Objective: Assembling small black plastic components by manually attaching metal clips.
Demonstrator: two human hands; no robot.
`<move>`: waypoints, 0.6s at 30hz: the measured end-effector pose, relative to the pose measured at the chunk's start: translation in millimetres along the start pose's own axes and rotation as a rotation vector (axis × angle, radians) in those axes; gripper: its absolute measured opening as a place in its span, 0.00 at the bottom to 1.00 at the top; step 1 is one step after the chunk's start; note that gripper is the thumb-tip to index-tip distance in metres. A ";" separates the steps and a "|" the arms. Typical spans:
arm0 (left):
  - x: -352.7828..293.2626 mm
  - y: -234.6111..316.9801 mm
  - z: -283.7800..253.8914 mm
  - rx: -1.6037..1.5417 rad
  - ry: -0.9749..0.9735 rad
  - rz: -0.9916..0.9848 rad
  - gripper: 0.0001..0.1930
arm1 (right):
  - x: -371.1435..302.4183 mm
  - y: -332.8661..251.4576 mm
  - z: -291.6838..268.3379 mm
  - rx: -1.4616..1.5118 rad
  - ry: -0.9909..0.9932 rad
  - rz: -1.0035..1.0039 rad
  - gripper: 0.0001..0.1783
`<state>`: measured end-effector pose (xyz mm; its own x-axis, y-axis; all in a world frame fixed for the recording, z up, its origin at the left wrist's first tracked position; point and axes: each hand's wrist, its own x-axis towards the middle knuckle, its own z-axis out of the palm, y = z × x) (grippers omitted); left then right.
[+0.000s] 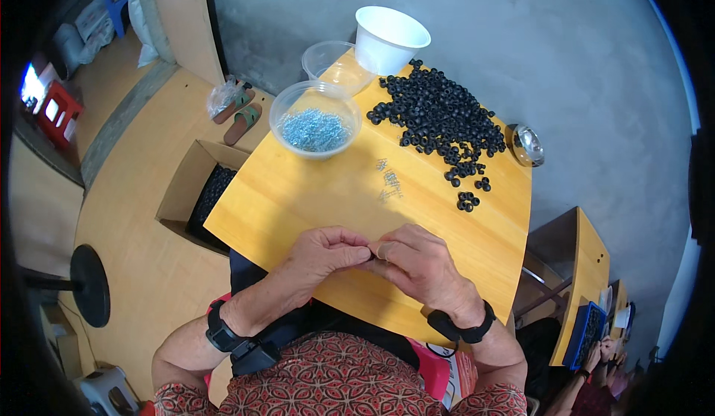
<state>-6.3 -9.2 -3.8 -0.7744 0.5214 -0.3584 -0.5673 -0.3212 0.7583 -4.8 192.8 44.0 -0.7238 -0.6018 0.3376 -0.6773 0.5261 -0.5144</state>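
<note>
Black ring-shaped parts: heaped on the far right of our wooden table, a few small clusters strung out toward us.
Piece in hand: small dark piece over the near part of the table, mostly hidden by fingers; we can't tell if it's one of the rings.
Left hand: thumb and index pinched on that piece.
Right hand: fingers curled in, tips on the same piece, touching our left fingertips.
Loose hardware: small silvery metal pieces lying in a little patch ahead of our hands, left of the nearest ring clusters.
Filled tub: translucent plastic tub left of the heap, with bluish-silver small parts in it.
Far end: second translucent tub just behind the first, white bowl beside it.
Right edge: shiny metal bowl next to the heap.
Floor left: open cardboard box with black parts inside, near the table.
</note>
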 end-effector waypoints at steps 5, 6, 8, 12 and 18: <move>-4.6 1.7 2.0 -0.023 -0.065 -0.020 0.16 | -0.5 4.6 -5.2 0.218 -0.072 0.103 0.10; -5.9 3.2 0.8 0.008 -0.091 -0.044 0.17 | -0.8 5.6 -4.8 0.275 -0.094 0.147 0.11; -2.5 0.6 -0.4 0.004 -0.089 -0.009 0.17 | 2.5 7.3 -6.8 0.318 -0.083 0.152 0.10; -3.6 4.4 8.0 0.028 -0.070 0.105 0.16 | -0.6 8.7 -9.7 0.377 -0.011 0.269 0.10; -3.5 -0.9 7.0 -0.019 -0.058 0.139 0.13 | -3.0 0.7 0.5 0.204 0.111 0.178 0.10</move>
<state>-1.1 -5.2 0.6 -0.8286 0.5157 -0.2181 -0.4612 -0.4078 0.7880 -3.1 194.7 42.2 -0.8464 -0.4354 0.3067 -0.5062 0.4788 -0.7173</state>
